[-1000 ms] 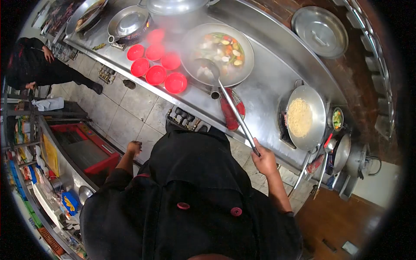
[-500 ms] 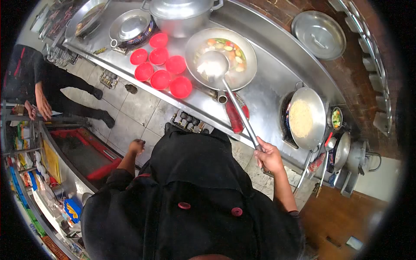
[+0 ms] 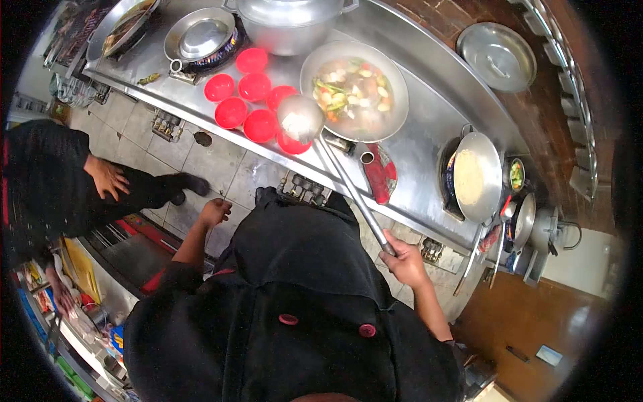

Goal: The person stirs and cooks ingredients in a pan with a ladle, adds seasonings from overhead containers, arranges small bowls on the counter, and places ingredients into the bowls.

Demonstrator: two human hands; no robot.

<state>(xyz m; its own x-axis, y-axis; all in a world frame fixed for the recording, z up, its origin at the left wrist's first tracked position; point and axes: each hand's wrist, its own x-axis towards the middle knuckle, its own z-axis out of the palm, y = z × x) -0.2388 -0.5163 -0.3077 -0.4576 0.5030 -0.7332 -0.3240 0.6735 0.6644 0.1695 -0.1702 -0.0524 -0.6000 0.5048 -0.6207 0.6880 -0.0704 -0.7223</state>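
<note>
My right hand is closed around the handle end of a long metal ladle. The ladle's wide bowl hangs over the nearest of the red bowls, covering part of it, with something whitish in the ladle. Just behind is a wok with mixed vegetables in steaming liquid. Several red bowls stand grouped on the steel counter to its left. My left hand hangs low over the floor, fingers loosely curled, and nothing shows in it.
A lidded pot stands behind the bowls. A red cloth-wrapped handle juts from the counter's front. To the right are a wok of pale food and a small vegetable pan. A co-worker stands at left by shelving.
The ladle has moved left from inside the wok to over the red bowls, my right hand lowering slightly. The co-worker has shifted closer and reaches toward the shelves.
</note>
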